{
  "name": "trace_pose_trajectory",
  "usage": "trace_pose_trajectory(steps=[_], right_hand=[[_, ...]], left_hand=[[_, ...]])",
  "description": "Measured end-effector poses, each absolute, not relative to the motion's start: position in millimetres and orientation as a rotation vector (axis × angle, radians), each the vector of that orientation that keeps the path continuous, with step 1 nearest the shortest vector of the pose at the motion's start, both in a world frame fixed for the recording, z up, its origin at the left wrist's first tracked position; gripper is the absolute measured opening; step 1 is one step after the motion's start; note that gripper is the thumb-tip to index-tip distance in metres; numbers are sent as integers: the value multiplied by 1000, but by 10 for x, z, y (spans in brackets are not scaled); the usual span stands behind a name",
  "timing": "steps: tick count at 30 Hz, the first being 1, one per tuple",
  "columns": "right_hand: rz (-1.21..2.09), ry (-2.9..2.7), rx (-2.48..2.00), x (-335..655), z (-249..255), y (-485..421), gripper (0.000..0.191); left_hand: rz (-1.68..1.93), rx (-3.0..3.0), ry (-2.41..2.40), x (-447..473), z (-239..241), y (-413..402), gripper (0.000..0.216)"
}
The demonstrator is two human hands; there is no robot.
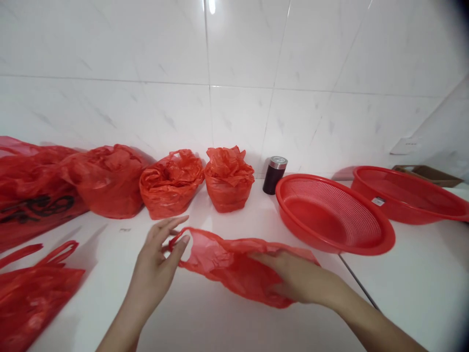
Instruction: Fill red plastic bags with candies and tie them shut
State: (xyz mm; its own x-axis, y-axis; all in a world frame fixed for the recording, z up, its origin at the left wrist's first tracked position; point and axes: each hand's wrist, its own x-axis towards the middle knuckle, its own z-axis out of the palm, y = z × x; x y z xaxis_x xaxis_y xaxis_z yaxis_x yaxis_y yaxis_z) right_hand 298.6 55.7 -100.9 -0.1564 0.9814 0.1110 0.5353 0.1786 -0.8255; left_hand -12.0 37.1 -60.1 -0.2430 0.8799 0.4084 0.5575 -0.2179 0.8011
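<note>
A flat red plastic bag (223,264) lies on the white counter (205,322) in front of me. My left hand (157,264) is at the bag's left end, thumb and fingers apart around one of its handles, fingertips touching it. My right hand (293,278) lies flat on the bag's right part, fingers stretched out and pressing it down.
Several filled red bags (110,181) (170,183) (229,178) stand along the tiled wall. Another flat red bag (32,293) lies at lower left. A dark jar with a metal lid (274,175), a red colander (333,212) and a red basin (410,193) sit to the right.
</note>
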Motion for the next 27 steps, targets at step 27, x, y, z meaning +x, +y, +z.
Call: trace_pose_trajectory(steps=[27], right_hand=[[1216, -1881, -1192, 3678, -387, 607, 40]], left_hand=[[514, 1762, 1379, -99, -918, 348, 38]])
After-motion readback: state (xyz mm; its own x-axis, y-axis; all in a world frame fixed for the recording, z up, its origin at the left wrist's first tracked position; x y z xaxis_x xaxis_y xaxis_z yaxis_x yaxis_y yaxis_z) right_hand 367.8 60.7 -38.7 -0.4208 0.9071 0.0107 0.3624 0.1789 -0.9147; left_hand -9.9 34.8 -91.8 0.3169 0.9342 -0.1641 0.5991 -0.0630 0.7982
